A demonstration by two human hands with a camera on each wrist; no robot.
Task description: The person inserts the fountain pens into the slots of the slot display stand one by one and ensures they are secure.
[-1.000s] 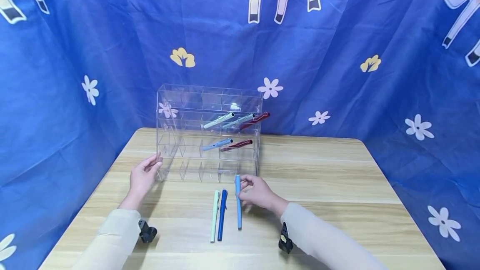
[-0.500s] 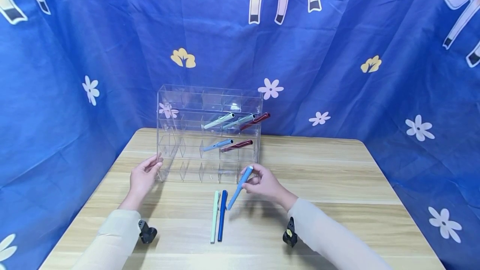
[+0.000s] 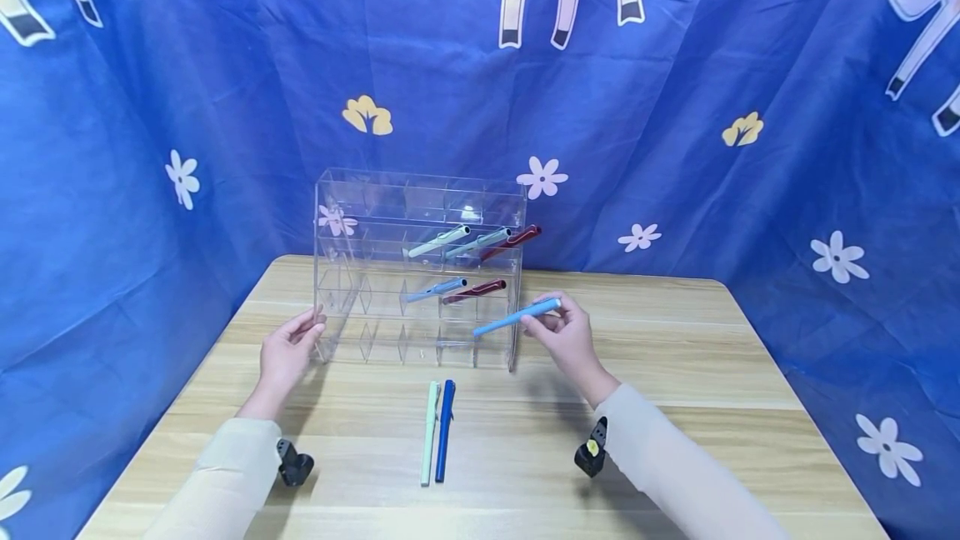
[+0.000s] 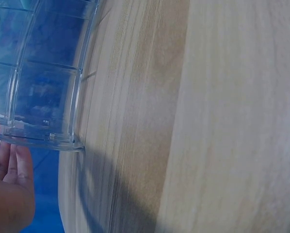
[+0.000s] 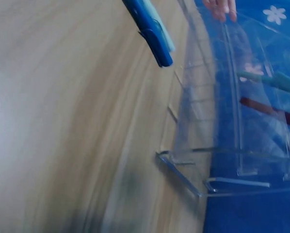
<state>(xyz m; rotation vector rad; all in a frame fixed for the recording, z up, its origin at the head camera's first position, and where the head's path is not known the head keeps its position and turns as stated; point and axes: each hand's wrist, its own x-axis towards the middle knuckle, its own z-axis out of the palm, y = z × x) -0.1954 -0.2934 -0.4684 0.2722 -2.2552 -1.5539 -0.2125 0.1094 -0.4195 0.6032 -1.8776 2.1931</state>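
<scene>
My left hand (image 3: 285, 350) grips the left side of a clear acrylic pen rack (image 4: 45, 87); in the left wrist view the thumb lies in front of the side panel and the fingers behind. A light blue pen (image 3: 517, 317), held slantwise, is pinched between my right hand's (image 3: 568, 338) thumb and fingers. Its lower end overlaps the rack's right front, beneath a dark red pen (image 3: 476, 292). Beside that one lies a blue pen (image 3: 435, 289). A tier higher rest a mint pen (image 3: 438, 241), a teal pen (image 3: 477, 243) and another dark red pen (image 3: 512, 242).
On the wooden table (image 3: 652, 407), in front of the rack, a pale green pen (image 3: 430, 436) and a dark blue pen (image 3: 445, 432) lie side by side. A blue patterned curtain (image 3: 637, 132) hangs behind and on both sides.
My right hand has lifted the light blue pen off the table, moved up and right to the rack's right side, and tilted the pen nearer level. The left hand stays put.
</scene>
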